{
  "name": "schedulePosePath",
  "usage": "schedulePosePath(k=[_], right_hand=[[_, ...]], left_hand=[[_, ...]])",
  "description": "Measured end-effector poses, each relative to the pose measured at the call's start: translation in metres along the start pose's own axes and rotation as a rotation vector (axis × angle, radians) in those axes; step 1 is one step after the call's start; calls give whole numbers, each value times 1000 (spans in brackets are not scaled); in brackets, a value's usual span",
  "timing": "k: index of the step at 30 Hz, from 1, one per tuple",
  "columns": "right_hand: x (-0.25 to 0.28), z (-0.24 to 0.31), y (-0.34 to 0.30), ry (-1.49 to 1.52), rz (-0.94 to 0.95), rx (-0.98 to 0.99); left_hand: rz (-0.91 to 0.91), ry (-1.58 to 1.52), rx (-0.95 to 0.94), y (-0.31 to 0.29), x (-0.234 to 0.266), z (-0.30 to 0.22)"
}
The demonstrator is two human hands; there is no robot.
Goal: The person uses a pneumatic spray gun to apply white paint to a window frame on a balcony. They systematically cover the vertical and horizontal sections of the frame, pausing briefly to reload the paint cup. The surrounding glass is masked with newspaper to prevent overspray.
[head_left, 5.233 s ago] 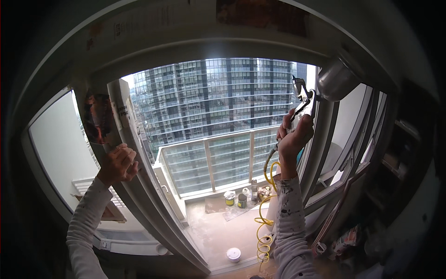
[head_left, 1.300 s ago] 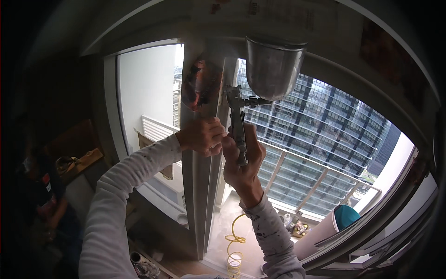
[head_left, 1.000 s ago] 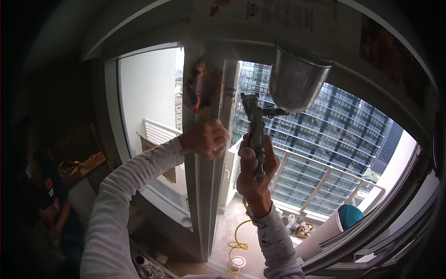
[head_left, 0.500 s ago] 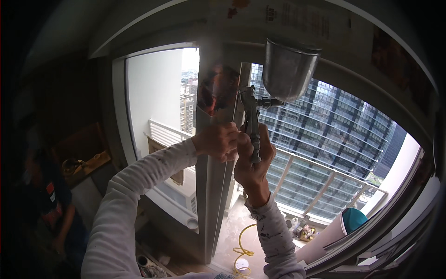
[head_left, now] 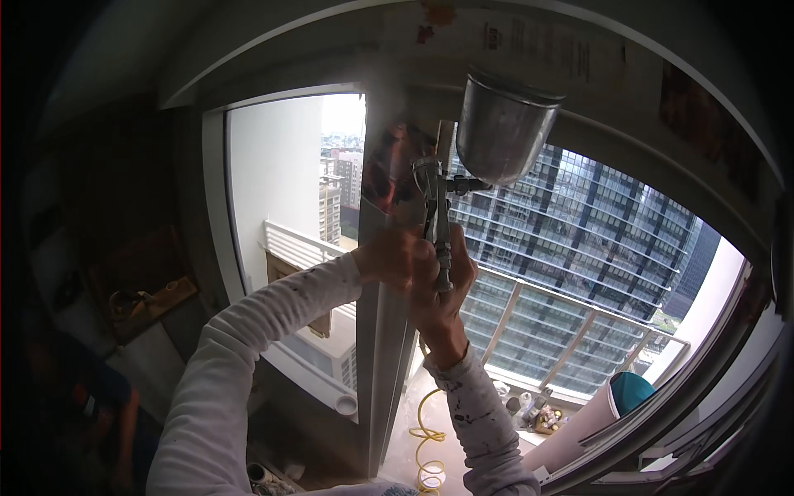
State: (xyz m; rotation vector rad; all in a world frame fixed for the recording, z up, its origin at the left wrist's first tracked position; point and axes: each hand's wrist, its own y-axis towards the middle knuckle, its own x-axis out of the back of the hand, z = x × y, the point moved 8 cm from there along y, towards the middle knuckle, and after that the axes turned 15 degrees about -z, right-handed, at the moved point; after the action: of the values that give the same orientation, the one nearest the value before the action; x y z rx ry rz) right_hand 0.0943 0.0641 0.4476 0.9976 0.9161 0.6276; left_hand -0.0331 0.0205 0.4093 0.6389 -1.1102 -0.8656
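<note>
My right hand (head_left: 447,318) is wrapped around the handle of a metal spray gun (head_left: 432,194), held upright in front of the window. A silver paint cup (head_left: 506,132) sits at the gun's upper right. Close against it, my left hand (head_left: 387,258) is curled in front of the grey window post (head_left: 380,372). Its fingers are slightly blurred and partly hidden behind the right hand, so anything in them cannot be made out. Directly beyond the gun's head, a dark red-orange patch (head_left: 392,178) covers part of the post, with haze above it.
A yellow coiled hose (head_left: 428,433) hangs down to the pale floor. At lower right leans a large roll (head_left: 571,434), teal inside, near clustered small containers (head_left: 547,419). Printed sheets (head_left: 538,41) cover the upper frame. Another person (head_left: 107,413) is at dark lower left.
The spray gun and its cup have shifted slightly left in view, nearer the red-orange patch. My right hand moved left with it, and both hands now overlap more. The other person shows lower.
</note>
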Motion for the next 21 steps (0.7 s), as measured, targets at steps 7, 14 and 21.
schedulePosePath(k=[7, 14, 21], right_hand=[[55, -20, -1, 10, -8, -68], [169, -20, -46, 128, -48, -334], [191, -143, -12, 331, 52, -746]], left_hand=[[-87, 225, -412, 15, 6, -32], [-50, 271, -382, 14, -9, -25], [38, 332, -347, 12, -15, -20]])
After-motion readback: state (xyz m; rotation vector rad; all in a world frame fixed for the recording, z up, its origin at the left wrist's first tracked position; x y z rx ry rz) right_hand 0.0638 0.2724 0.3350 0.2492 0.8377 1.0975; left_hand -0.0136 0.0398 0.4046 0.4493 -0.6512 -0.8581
